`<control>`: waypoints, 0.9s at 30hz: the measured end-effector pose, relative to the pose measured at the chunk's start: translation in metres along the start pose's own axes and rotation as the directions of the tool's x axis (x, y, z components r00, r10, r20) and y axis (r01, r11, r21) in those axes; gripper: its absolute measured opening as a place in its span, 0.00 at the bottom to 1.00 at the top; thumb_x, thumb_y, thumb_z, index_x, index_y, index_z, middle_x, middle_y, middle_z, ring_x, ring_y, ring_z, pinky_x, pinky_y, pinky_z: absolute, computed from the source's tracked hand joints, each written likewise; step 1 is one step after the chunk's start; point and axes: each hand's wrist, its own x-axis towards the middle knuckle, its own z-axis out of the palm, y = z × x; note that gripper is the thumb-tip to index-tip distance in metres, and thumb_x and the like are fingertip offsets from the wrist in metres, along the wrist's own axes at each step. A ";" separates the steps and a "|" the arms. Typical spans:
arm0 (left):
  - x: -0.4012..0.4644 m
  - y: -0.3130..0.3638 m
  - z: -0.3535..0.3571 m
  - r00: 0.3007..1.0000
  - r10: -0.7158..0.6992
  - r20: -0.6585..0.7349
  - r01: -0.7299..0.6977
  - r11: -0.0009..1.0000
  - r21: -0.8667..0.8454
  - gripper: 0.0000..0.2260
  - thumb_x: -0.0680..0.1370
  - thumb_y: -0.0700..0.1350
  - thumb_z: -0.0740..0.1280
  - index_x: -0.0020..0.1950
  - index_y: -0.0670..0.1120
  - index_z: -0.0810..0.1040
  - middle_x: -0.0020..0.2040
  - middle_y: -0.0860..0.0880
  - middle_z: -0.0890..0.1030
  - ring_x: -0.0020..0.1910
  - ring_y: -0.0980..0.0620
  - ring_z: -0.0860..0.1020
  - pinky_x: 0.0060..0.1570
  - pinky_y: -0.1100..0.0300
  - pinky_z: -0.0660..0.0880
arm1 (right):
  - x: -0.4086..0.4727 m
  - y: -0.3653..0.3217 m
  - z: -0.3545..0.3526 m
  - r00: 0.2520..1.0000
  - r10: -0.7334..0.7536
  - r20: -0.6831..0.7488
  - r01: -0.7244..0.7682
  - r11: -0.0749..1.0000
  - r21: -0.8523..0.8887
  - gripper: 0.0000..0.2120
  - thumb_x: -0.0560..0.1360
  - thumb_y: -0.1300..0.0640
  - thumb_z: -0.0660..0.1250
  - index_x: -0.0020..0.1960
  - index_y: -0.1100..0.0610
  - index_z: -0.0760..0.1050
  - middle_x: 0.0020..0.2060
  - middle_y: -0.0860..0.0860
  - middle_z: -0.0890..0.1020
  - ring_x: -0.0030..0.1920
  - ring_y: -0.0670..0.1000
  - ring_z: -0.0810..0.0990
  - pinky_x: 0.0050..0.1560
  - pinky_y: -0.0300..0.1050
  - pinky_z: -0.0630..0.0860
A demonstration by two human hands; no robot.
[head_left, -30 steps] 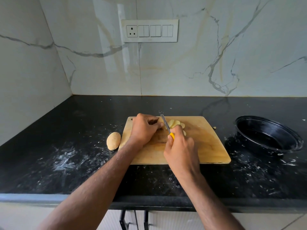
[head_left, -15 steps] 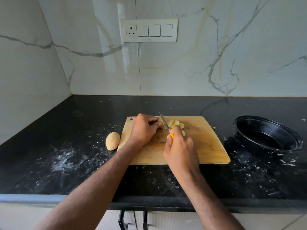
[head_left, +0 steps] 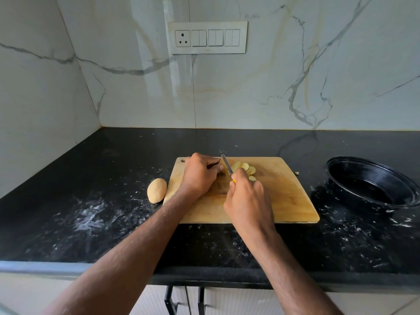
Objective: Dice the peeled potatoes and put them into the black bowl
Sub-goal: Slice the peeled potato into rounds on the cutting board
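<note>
We see a marble-look wall (head_left: 295, 76) behind everything, with a white switch plate (head_left: 208, 37) at 12 o'clock. Below it runs the black counter (head_left: 91, 223), smeared with white streaks and specks at 8 and 4 o'clock. At the bottom edge we catch black cabinet handles (head_left: 169, 301) under the counter lip.

Wooden cutting board (head_left: 284, 196) sits at centre, hanging hole at its 11 o'clock corner. Black bowl (head_left: 368, 183) sits on the counter at 3 o'clock of the board, apart from it; we see nothing in it, though its near inside is hidden by the wall.

Both forearms come in from 6 o'clock. Left hand (head_left: 198, 176) is on the board's 10 o'clock part, fingers curled down over the uncut potato piece, which is mostly hidden under them. Right hand (head_left: 247, 201) grips the knife (head_left: 227, 167) by its yellow handle, only a bit of yellow showing; blade points toward 11 o'clock, lying just beside the left fingertips.

Potato slices (head_left: 244, 167) lie overlapped in a fan on the board at 2 o'clock of the blade, one more slice partly behind the right hand. A whole peeled potato (head_left: 156, 190) lies on the counter at 9 o'clock of the board, just beside its edge. A tiny scrap (head_left: 296, 173) sits off the board's 2 o'clock edge.
</note>
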 end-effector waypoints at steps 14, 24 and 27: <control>0.000 -0.003 0.000 1.000 0.004 -0.027 -0.004 1.000 -0.024 0.04 0.76 0.39 0.73 0.44 0.44 0.88 0.42 0.50 0.87 0.44 0.49 0.84 0.53 0.52 0.79 | 0.013 -0.006 0.010 1.000 -0.003 0.026 0.003 1.000 0.003 0.07 0.78 0.61 0.63 0.56 0.54 0.71 0.41 0.57 0.80 0.42 0.60 0.81 0.32 0.48 0.71; 0.000 -0.005 -0.001 0.999 0.042 -0.024 -0.042 0.999 0.005 0.07 0.77 0.38 0.72 0.44 0.46 0.88 0.38 0.53 0.86 0.40 0.52 0.83 0.47 0.59 0.80 | 0.033 -0.016 0.006 0.993 0.047 0.106 -0.047 0.999 -0.002 0.12 0.80 0.61 0.62 0.63 0.56 0.73 0.51 0.58 0.80 0.51 0.60 0.80 0.39 0.46 0.69; -0.001 -0.004 -0.002 0.998 0.051 -0.028 -0.051 0.999 -0.003 0.06 0.77 0.38 0.72 0.45 0.47 0.88 0.40 0.53 0.87 0.41 0.55 0.83 0.47 0.62 0.80 | 0.035 -0.017 0.004 0.989 0.061 0.134 -0.061 0.998 -0.003 0.13 0.80 0.61 0.62 0.64 0.56 0.72 0.52 0.58 0.80 0.52 0.59 0.79 0.40 0.46 0.69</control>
